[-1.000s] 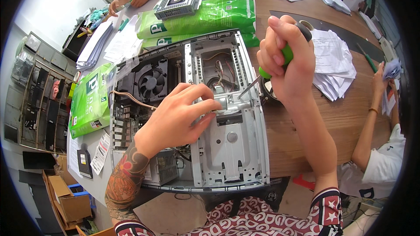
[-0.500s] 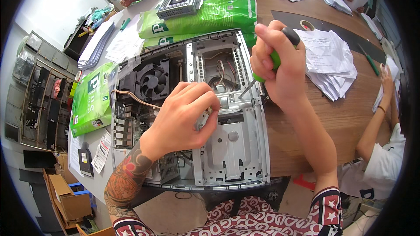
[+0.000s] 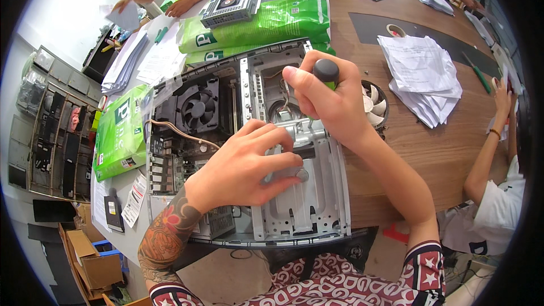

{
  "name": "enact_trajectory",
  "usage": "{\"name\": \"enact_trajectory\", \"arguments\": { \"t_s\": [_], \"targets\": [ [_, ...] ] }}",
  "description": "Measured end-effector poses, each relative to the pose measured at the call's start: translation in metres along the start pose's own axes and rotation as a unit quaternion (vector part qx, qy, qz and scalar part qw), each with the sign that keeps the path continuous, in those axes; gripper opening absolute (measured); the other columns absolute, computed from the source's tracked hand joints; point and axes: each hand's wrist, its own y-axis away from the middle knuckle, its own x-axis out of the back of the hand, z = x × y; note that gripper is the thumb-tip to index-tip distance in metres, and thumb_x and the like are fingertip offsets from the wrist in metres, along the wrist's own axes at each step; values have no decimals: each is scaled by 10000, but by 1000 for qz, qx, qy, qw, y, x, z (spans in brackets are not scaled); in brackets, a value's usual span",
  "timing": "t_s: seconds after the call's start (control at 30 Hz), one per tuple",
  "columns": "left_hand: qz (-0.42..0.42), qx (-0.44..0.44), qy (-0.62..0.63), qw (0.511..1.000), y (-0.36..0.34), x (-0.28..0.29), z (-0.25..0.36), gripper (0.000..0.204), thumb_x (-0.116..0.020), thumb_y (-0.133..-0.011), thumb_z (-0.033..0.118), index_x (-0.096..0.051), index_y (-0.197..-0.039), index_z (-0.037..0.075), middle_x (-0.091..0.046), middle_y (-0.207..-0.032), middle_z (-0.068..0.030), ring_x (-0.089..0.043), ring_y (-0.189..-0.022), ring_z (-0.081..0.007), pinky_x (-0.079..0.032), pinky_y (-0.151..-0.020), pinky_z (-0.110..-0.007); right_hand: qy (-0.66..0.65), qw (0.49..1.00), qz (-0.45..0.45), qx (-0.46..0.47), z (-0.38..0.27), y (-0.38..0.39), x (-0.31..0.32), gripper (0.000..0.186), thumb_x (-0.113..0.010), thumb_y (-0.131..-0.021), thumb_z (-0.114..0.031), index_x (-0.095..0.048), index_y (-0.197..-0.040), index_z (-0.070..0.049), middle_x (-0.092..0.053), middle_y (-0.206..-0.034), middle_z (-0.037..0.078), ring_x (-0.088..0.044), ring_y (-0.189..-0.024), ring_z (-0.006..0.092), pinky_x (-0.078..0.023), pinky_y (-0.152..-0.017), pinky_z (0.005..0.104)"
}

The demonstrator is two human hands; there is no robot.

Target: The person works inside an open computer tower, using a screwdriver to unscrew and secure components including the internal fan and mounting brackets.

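Observation:
An opened desktop computer case [image 3: 330,204] lies flat on the table before me. My right hand [image 3: 334,99] is closed around a screwdriver [image 3: 326,70] with a black and green handle. Its shaft points down at the metal drive bay, and my fist hides most of it. Over the case's silver metal plate [image 3: 289,207], my left hand [image 3: 243,164] is spread, thumb and forefinger apart, with nothing visible between them. A black cooling fan [image 3: 197,106] sits inside the case at the far left. Beige cables [image 3: 181,131] run from the left edge toward my left hand.
A white-bladed fan [image 3: 374,105] lies right of the case, beside crumpled papers [image 3: 422,79]. Behind, a metal drive unit [image 3: 231,1] rests on green packs [image 3: 272,25]. Another green pack [image 3: 120,136] stands left. A green-handled tool [image 3: 479,73] lies far right. Other people handle papers around the table.
My right hand has swung left with the screwdriver, now more upright over the drive bay, uncovering the white-bladed fan. My left hand's fingers have spread and shifted slightly right and nearer.

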Motion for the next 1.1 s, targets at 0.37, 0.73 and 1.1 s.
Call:
{"name": "enact_trajectory", "arguments": {
  "t_s": [0.37, 0.73, 1.1],
  "targets": [
    [-25, 0, 10, 1000, -2, -5, 3, 255, -829, -748, 178, -745, -988, 162, -591, -1035, -46, -573, -985, -272, -471, -883, -394, 3, 1000, -2, 4, -7, 4, -1, 295, -692, -908, -154, -565, -682, -14, -460, -568, -56, -394, -562, 19, -286, -490, 248],
    [-22, 0, 26, 999, -3, -2, 1, 238, -807, -750, 102, -682, -953, 103, -598, -1054, -48, -562, -990, -282, -467, -877, -392, -106, 990, 54, 75, -40, 9, 12, 311, -685, -913, -110, -535, -646, -53, -475, -552, -71, -417, -525, 0, -280, -465, 215],
    [-42, 5, 44, 998, -3, 0, -2, 244, -815, -716, 63, -628, -871, 87, -594, -1055, -51, -555, -1004, -289, -466, -887, -401, -105, 991, 45, 74, -37, 6, 13, 297, -693, -905, -133, -558, -656, -45, -486, -554, -66, -421, -527, 6, -292, -467, 223]
  ]
}}
